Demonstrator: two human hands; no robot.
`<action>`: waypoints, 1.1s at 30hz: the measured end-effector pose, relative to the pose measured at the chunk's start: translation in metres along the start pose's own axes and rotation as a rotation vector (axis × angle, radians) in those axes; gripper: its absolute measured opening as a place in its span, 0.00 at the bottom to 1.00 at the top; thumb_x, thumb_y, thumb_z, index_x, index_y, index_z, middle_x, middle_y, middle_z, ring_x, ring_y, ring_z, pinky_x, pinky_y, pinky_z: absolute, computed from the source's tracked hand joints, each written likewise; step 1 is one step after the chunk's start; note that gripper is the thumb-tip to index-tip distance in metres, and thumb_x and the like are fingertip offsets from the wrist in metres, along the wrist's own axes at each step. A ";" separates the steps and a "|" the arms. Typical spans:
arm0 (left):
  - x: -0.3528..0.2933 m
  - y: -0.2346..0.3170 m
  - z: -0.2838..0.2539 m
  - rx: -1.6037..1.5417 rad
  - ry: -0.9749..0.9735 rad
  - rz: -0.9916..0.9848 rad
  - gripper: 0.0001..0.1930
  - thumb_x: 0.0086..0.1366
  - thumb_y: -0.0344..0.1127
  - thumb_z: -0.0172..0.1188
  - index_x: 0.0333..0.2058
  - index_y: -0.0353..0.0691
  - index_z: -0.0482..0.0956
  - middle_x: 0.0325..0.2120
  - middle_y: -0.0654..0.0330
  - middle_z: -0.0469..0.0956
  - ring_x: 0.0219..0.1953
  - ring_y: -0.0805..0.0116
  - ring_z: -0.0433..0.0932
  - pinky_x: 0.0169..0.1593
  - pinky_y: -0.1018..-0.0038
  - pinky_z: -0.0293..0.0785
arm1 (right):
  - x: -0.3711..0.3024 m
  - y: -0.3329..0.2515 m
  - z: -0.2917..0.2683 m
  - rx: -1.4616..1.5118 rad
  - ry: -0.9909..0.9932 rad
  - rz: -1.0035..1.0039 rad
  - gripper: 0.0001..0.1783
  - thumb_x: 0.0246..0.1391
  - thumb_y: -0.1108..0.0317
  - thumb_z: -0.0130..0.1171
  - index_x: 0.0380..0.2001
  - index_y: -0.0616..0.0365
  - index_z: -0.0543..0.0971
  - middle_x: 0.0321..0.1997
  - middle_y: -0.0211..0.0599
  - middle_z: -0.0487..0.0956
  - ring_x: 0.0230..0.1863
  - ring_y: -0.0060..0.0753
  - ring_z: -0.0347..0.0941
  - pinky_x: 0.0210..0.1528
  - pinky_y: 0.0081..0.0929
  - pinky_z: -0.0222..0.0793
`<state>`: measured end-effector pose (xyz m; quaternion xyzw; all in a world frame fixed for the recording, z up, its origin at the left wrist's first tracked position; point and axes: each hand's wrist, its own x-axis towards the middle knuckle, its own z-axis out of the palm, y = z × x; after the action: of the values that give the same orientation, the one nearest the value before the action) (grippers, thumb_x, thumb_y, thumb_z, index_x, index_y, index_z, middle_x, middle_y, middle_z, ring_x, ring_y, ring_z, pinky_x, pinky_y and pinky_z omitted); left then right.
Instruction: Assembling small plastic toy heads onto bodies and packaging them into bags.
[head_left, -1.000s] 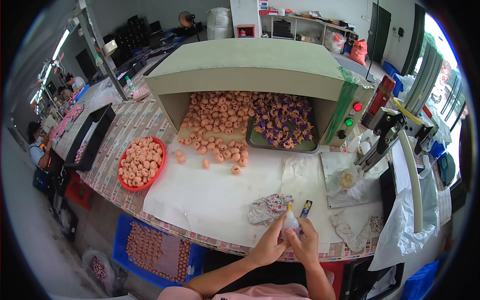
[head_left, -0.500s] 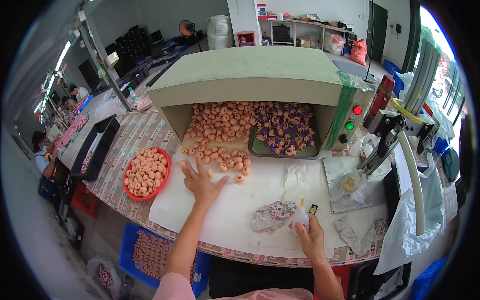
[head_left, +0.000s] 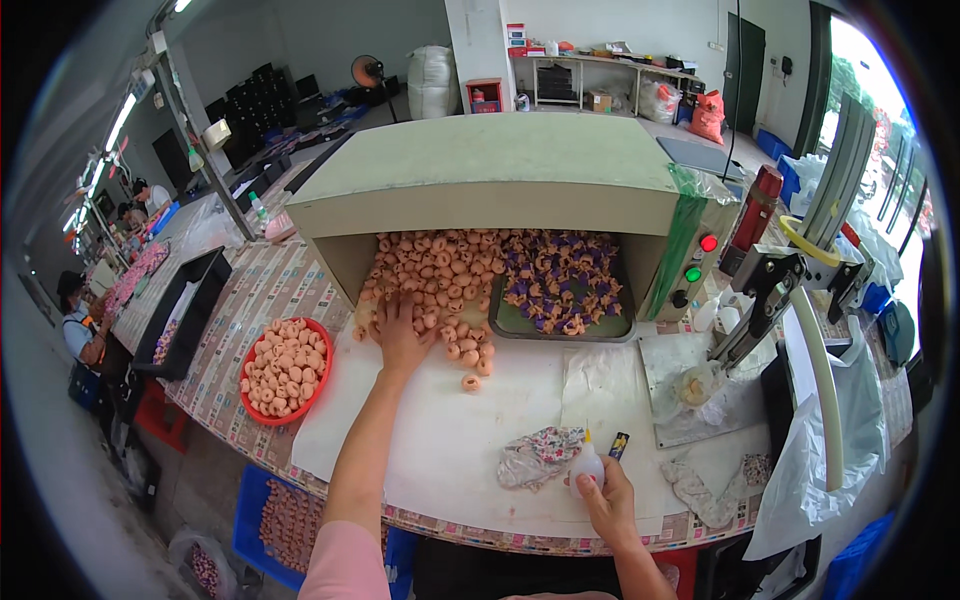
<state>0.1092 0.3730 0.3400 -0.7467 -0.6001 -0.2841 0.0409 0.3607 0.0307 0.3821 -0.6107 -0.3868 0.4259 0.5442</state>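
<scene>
My left hand (head_left: 402,340) lies at the front of a pile of small, round, peach-coloured hollow pieces (head_left: 440,268), fingers stretched out and touching some of them; the fingertips are partly hidden among the pieces. A few loose ones sit just right of it on the white paper (head_left: 420,440). Held in my right hand (head_left: 612,505) is a small white squeeze bottle (head_left: 587,466) with a yellow nozzle pointing up. Close beside the bottle lie a crumpled floral cloth (head_left: 540,456) and a small black-and-yellow item (head_left: 619,445).
The pile reaches into an open-fronted green box (head_left: 480,205); a tray (head_left: 565,335) of peach-and-purple pieces stands at its right. At left is a red basket (head_left: 328,375) of peach pieces. On the right stand a metal press (head_left: 760,290) and a red flask (head_left: 755,215). A blue crate (head_left: 245,520) sits below.
My left hand has moved forward, away from me, from above the paper onto the front of the pile. The right hand still holds the bottle. The whole view has shifted slightly.
</scene>
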 end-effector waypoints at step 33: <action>0.011 -0.066 0.004 -0.743 -0.018 -0.320 0.09 0.60 0.30 0.60 0.37 0.32 0.76 0.31 0.56 0.78 0.26 0.71 0.73 0.32 0.75 0.70 | -0.017 -0.011 -0.032 -0.084 -0.053 -0.006 0.19 0.60 0.61 0.58 0.46 0.65 0.70 0.37 0.34 0.78 0.39 0.20 0.71 0.44 0.20 0.67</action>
<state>0.0509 0.4020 0.3235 -0.6102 -0.5658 -0.4776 -0.2819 0.3846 0.0057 0.3957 -0.6202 -0.4206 0.4238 0.5088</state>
